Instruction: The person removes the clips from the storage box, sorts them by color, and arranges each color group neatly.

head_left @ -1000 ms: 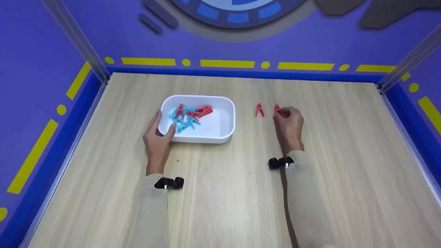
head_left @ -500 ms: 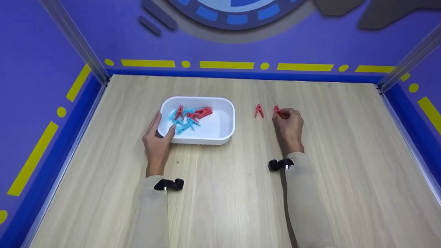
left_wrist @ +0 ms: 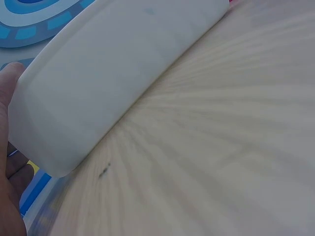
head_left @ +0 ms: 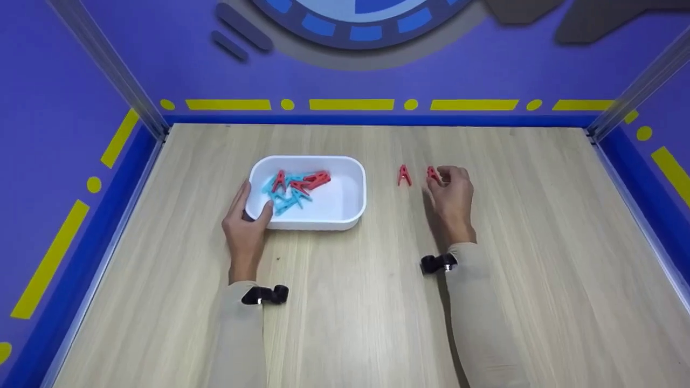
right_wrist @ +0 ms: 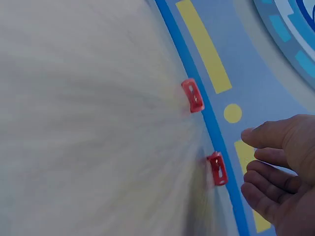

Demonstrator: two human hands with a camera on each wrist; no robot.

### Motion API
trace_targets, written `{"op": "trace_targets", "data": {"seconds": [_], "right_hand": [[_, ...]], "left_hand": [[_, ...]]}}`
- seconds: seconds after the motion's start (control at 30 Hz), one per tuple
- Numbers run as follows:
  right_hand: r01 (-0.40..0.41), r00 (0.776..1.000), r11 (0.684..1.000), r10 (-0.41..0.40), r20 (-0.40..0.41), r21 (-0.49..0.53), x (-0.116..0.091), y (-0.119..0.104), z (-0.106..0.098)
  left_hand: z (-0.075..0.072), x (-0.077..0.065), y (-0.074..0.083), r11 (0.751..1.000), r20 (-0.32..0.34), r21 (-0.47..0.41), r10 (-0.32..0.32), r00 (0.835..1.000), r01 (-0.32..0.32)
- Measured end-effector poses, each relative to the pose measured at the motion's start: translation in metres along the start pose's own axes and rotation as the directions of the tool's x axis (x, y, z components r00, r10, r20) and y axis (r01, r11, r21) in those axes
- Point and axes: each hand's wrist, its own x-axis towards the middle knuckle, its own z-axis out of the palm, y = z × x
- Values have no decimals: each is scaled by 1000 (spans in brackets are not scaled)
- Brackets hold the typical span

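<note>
A white plastic tub (head_left: 339, 199) stands on the table, with several red clothespins (head_left: 278, 182) and light blue clothespins (head_left: 287, 204) heaped in its left half. My left hand (head_left: 245, 231) grips the tub's left end, thumb over the near rim and fingers along the outer side; the left wrist view shows the tub's wall (left_wrist: 93, 88) from outside. To the tub's right, two red clothespins stand on the table, a left one (head_left: 404, 176) and a right one (head_left: 432, 174). Beside the right clothespin (right_wrist: 218, 168), my right hand (head_left: 454, 196) has relaxed fingers, apart from it and holding nothing.
A wooden tabletop (head_left: 345, 302) lies under everything. Blue panels with yellow marks (head_left: 351, 104) close it in at the back and both sides. Black cameras (head_left: 437, 263) sit on both wrists.
My right hand has loosened its fingers and let go of the right red clothespin, which stays standing. The left hand keeps its grip on the tub. The head view has tilted slightly.
</note>
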Motion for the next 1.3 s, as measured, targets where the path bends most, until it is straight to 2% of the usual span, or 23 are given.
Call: {"op": "trace_targets", "data": {"seconds": [0.17,0.3,0.4,0.57,0.8,1.03,1.2,1.3], "right_hand": [[132,988,991,-131,85,-12,-8,-23,6],[239,953,971,-239,184,25,-11,-44,13],[300,917,953,-300,262,40,-12,-58,18],[356,857,932,-355,374,70,-7,-80,22],[433,751,892,-438,495,134,5,-103,37],[495,640,861,-454,620,120,12,-115,63],[527,577,844,-442,687,101,12,-123,80],[552,550,828,-446,706,94,14,-128,89]], "left_hand": [[0,-1,1,1000,0,10,-11,1000,11],[0,-1,2,1000,-4,6,-9,1000,9],[2,0,2,1000,-9,2,-8,1000,8],[3,1,3,1000,-3,-13,-13,1000,13],[2,1,2,1000,-23,-24,-17,1000,17],[1,3,2,1000,-16,-15,-10,1000,9],[1,2,1,1000,-17,-16,-5,1000,5],[1,2,1,1000,-13,-14,-17,1000,16]]}}
